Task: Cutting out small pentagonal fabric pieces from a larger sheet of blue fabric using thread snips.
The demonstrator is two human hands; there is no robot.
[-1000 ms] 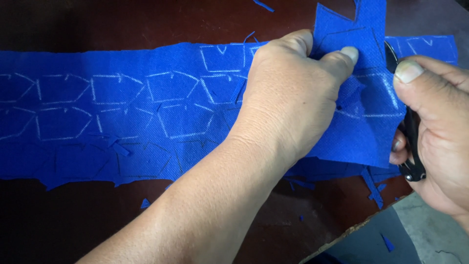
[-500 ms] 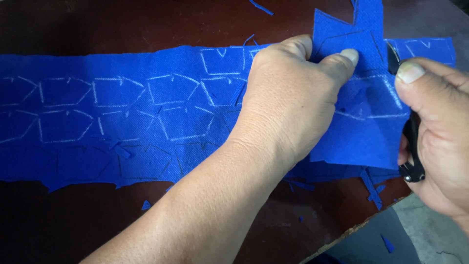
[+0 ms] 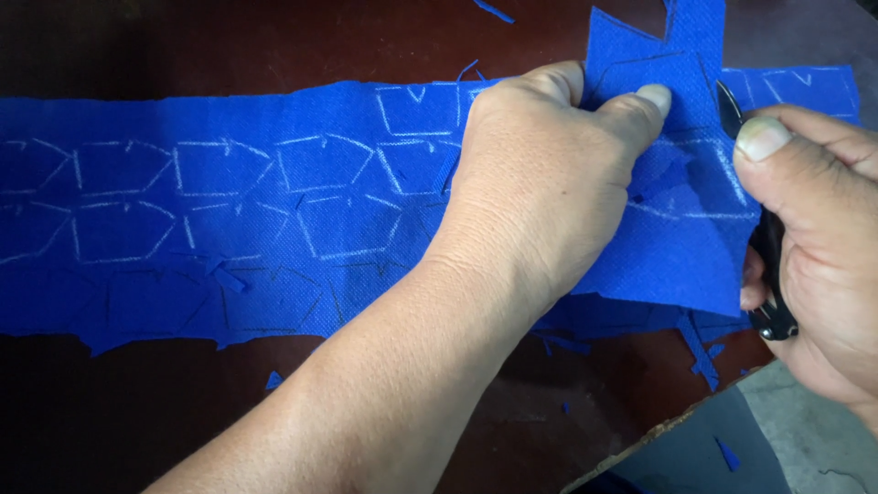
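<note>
A long strip of blue fabric (image 3: pixel 229 210) lies across a dark brown table (image 3: pixel 229 46), marked with white chalk outlines of pentagon-like shapes. My left hand (image 3: pixel 540 192) pinches a raised flap of the fabric (image 3: pixel 658 55) at the strip's right part, thumb and fingers closed on it. My right hand (image 3: pixel 814 247) grips black scissors (image 3: pixel 764 247), whose blade tip (image 3: pixel 727 101) sits at the flap's right edge, next to my left fingertips. The scissor handles are mostly hidden in my palm.
Small blue fabric scraps (image 3: pixel 704 352) lie on the table near its front right edge and at the top (image 3: pixel 494 11). Beyond the table's worn edge (image 3: pixel 640 444) a grey floor (image 3: pixel 805 439) shows, with a scrap on it.
The view has shifted slightly. My left hand keeps its pinch on the flap, and the scissors stay at the flap's right edge with little visible movement.
</note>
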